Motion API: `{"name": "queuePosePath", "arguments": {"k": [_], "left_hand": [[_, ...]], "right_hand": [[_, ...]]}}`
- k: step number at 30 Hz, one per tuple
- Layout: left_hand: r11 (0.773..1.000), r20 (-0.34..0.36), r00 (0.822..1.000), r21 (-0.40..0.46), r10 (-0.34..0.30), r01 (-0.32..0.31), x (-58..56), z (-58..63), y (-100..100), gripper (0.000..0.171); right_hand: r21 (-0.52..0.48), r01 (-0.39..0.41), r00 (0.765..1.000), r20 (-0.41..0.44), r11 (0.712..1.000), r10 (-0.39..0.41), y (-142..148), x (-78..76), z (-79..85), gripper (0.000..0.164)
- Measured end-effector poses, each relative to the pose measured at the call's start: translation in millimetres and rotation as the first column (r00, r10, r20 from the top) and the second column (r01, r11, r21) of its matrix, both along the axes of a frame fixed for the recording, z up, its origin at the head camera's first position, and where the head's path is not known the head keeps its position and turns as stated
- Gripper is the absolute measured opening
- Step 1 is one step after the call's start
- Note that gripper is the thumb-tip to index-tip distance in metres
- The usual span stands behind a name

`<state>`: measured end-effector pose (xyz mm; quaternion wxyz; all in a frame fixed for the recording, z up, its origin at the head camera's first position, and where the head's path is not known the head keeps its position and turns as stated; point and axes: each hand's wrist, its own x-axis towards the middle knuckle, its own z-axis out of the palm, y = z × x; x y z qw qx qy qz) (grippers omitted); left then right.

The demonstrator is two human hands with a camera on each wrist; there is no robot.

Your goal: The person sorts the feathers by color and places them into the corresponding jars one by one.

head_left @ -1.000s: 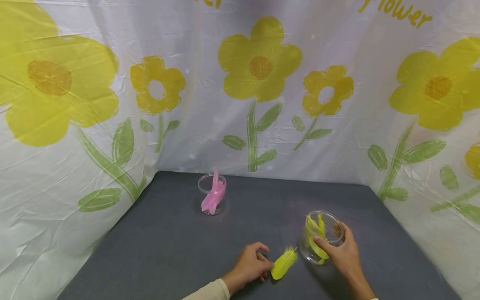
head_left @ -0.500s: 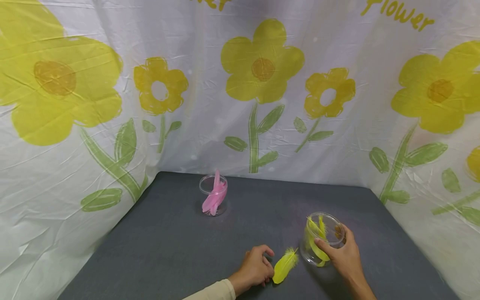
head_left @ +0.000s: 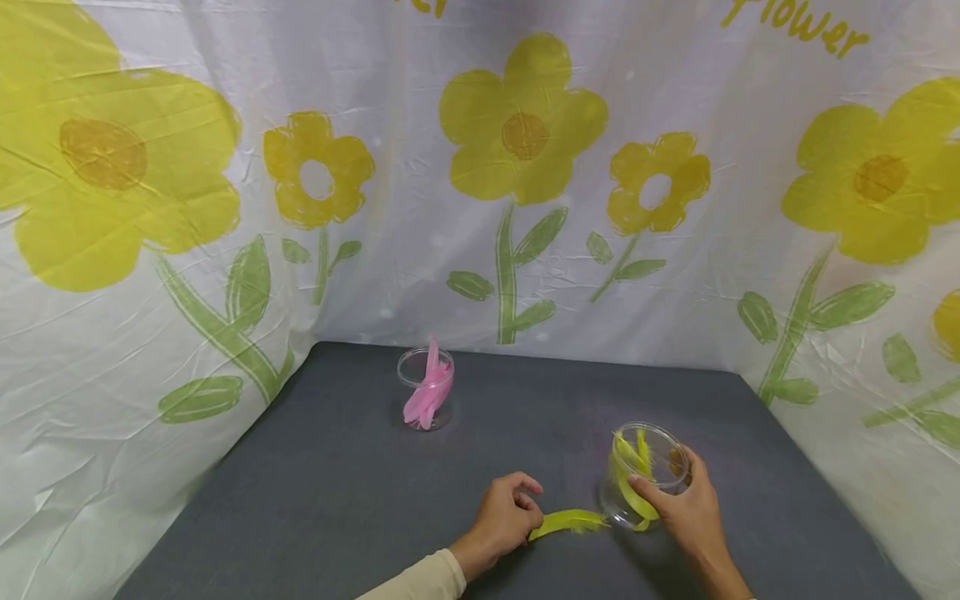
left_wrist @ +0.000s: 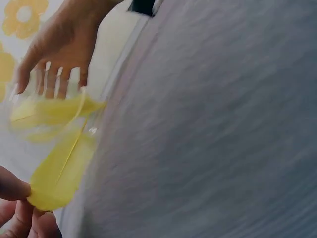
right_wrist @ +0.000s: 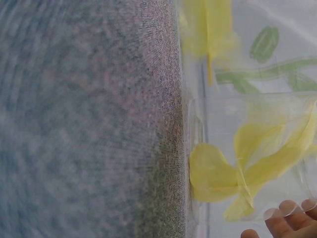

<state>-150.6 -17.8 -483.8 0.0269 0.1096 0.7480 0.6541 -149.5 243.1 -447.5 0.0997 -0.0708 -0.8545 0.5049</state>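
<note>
My left hand (head_left: 504, 518) pinches the broad end of a yellow feather (head_left: 568, 522) between thumb and fingers, low over the dark table. The feather's other end points right, toward a clear plastic jar (head_left: 651, 434). Wrapped round the jar's right side is my right hand (head_left: 688, 502), thumb in front. Several yellow feathers (right_wrist: 262, 168) stand inside that jar. In the left wrist view the pinched feather (left_wrist: 64, 168) overlaps the jar's lower part, and the right hand (left_wrist: 67, 47) appears beyond.
Farther back on the left, a second clear jar (head_left: 411, 367) holds pink feathers (head_left: 430, 395). The dark grey tabletop (head_left: 337, 492) runs back to a white curtain (head_left: 405, 275) printed with yellow flowers, which also hangs along both sides.
My left hand has taken hold of the yellow feather that lay beside it. The feather has turned from flat to edge-on and tilts toward the jar. The right hand stays put.
</note>
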Motion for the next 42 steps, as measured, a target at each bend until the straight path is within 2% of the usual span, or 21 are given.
{"name": "queuePosePath", "arguments": {"k": [6,10,15,20,23,28,34,42], "left_hand": [[0.999,-0.114,0.993,0.029,0.043,-0.04,-14.6,14.1,-5.5,0.027],[0.996,-0.135,0.99,0.079,0.045,-0.034,-21.4,22.8,-7.1,0.025],[0.987,-0.119,0.993,0.159,-0.016,0.035,-29.6,38.4,-7.8,0.02],[0.977,-0.106,0.993,0.202,-0.048,0.069,-36.5,61.7,-7.4,0.018],[0.975,-0.104,0.992,0.201,-0.07,0.09,-40.6,76.1,-3.6,0.017],[0.97,-0.084,0.986,0.184,-0.143,0.156,-47.4,94.0,10.0,0.019],[0.967,-0.022,0.979,0.154,-0.201,0.202,-54.7,104.6,28.0,0.02],[0.962,0.054,0.966,0.128,-0.252,0.243,-63.9,108.3,48.2,0.022]], "right_hand": [[-0.012,0.003,1.0,-0.009,1.0,-0.003,0.9,0.6,1.4,0.111],[-0.008,0.003,1.0,-0.015,1.0,-0.003,1.5,0.6,1.7,0.11],[-0.02,0.0,1.0,-0.027,1.0,0.0,2.6,-0.4,2.1,0.11],[-0.014,-0.001,1.0,-0.018,1.0,0.001,3.0,-0.8,2.1,0.111],[-0.017,0.003,1.0,-0.018,1.0,-0.003,3.2,-0.9,2.1,0.112],[-0.013,-0.001,1.0,-0.007,1.0,0.001,3.7,-0.6,1.8,0.112],[0.001,0.0,1.0,0.0,1.0,0.0,2.3,-0.4,0.8,0.112],[0.006,-0.001,1.0,-0.021,1.0,0.001,1.8,-1.2,0.2,0.109]]}}
